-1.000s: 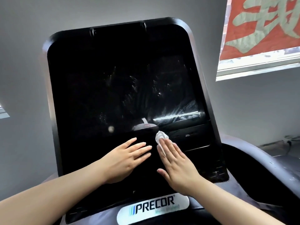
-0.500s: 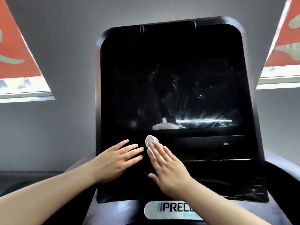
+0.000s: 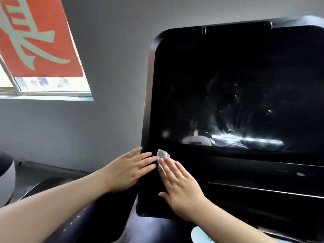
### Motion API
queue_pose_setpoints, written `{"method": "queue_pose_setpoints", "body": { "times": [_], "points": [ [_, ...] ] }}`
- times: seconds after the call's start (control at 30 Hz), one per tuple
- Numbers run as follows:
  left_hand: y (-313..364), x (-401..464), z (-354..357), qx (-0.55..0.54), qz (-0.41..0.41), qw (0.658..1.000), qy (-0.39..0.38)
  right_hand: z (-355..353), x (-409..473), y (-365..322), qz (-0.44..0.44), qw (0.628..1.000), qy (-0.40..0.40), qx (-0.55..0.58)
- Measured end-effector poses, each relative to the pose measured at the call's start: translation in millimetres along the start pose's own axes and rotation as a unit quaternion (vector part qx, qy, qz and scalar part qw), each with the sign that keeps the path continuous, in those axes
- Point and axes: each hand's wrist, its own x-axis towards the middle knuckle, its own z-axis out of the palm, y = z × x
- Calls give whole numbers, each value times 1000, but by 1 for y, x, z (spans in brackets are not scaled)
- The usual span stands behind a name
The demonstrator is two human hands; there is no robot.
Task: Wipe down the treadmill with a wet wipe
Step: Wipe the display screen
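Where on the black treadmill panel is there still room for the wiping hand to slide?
Free: the dark console panel to the right of the right hand, below the streaky screen. Also the screen above both hands. Crowded: the panel's lower left edge, where the left hand lies flat and the right hand's fingers press the wet wipe.

Black treadmill console point(image 3: 228, 88) — glossy upright panel, rounded corners, carrying everything here. Screen area streaked with smears and bright reflection low on right. Left hand point(image 3: 129, 170) rests flat at panel's left edge, fingers straight, reaching onto black surface. Right hand point(image 3: 178, 186) flat on panel just beside it — fingertips pressing small white wet wipe point(image 3: 162, 154) against surface below screen. Hands nearly touching at fingertips.
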Motion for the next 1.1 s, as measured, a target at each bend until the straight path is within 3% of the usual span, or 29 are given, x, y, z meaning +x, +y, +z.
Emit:
{"method": "queue_pose_setpoints", "body": {
  "times": [0.13,0.23,0.47,0.6,0.73,0.87,1.0,1.1],
  "points": [
    [-17,-3,5,7,1,1000,26,-9,9,22,-132,990,-43,-22],
    [-29,-2,8,5,-11,998,54,-22,34,45,-173,983,-31,-48],
    [-57,1,8,-36,-84,992,85,-29,87,36,-30,998,-14,-45],
    [-64,-2,12,-38,-73,992,94,-20,48,9,-103,994,-36,-30],
    [-73,3,9,-46,-61,990,122,-28,56,34,-170,983,-14,-72],
    [-86,20,2,-77,-81,984,139,-41,111,76,-121,989,7,-90],
    [-101,43,-10,-116,-116,974,158,-61,146,99,-59,993,-25,-96],
    [-105,59,-17,-148,-134,966,162,-64,154,103,-70,995,-22,-66]
  ]
}}
